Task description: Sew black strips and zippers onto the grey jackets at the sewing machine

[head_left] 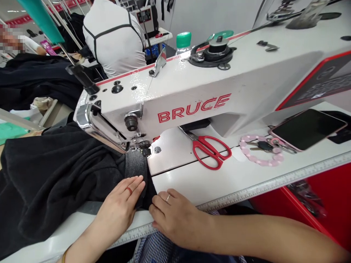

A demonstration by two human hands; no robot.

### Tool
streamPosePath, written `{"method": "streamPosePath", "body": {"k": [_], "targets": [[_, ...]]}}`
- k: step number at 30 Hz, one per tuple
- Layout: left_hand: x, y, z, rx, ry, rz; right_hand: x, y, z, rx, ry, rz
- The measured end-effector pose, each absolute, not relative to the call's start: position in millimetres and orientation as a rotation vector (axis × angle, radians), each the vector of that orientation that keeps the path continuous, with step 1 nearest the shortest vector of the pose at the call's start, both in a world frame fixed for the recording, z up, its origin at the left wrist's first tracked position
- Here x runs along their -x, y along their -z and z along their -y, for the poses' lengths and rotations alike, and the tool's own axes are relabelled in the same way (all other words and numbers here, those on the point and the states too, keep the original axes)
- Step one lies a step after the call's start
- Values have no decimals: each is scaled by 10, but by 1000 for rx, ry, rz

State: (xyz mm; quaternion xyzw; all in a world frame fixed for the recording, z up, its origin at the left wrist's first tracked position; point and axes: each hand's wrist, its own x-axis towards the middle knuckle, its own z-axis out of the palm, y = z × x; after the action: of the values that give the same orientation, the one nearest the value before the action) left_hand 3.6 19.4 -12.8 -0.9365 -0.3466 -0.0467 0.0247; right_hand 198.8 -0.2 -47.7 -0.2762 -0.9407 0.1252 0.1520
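Black fabric (68,175) lies in folds over the left side of the sewing machine's bed. A dark grey band of it (135,164) runs under the needle area of the white sewing machine (186,91). My left hand (120,201) rests flat on the fabric, its fingers stretched toward the needle area. At the fabric's near right edge, my right hand (177,217) has curled fingers that pinch the dark cloth. The needle and presser foot are mostly hidden behind the machine head.
Red-handled scissors (212,151) lie under the machine arm. Right of them are a pink beaded bracelet (261,160) with keys and a phone (309,128). A ruler tape (236,195) lines the front edge. Behind the machine sits a person in white (115,40).
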Motion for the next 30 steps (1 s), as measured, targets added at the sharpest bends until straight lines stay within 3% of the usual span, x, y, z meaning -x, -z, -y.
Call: {"method": "streamPosePath", "body": {"k": [10, 18, 30], "targets": [[-208, 335, -82, 2746, 144, 1115, -2012, 495, -121, 690, -339, 2743], [-150, 414, -98, 2755, 296, 1139, -1931, 489, -849, 823, -287, 2763], [-81, 477, -456, 2697, 388, 1121, -1859, 501, -1045, 919, -316, 2809]]}}
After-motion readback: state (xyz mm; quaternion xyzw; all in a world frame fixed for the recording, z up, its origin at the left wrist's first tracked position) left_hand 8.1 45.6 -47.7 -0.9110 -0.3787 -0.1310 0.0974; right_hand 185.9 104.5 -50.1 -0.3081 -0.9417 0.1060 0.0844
